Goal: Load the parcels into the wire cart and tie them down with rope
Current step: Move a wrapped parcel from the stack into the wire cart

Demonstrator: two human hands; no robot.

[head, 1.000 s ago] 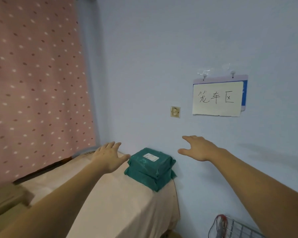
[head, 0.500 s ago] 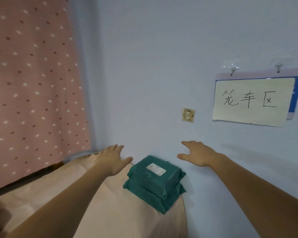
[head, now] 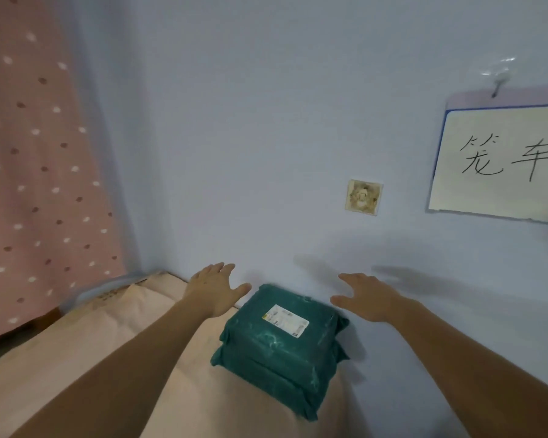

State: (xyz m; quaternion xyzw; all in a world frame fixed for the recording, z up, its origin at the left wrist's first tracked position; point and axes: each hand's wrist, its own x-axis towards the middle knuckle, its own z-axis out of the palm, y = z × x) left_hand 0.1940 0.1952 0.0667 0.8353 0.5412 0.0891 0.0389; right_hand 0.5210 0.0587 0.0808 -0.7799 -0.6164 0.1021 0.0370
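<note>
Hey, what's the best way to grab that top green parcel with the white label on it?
Probably by its two opposite side edges, one hand on each, coming down from above. The top green parcel lies flat on a second green parcel at the cloth-covered surface's corner, and the left hand and right hand already flank it, open. The soft wrap looks slippery, so grip the edges, not the top.

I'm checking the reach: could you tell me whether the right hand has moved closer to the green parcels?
Yes. The right hand has come down towards the green parcels, now beside their top edge.
</note>
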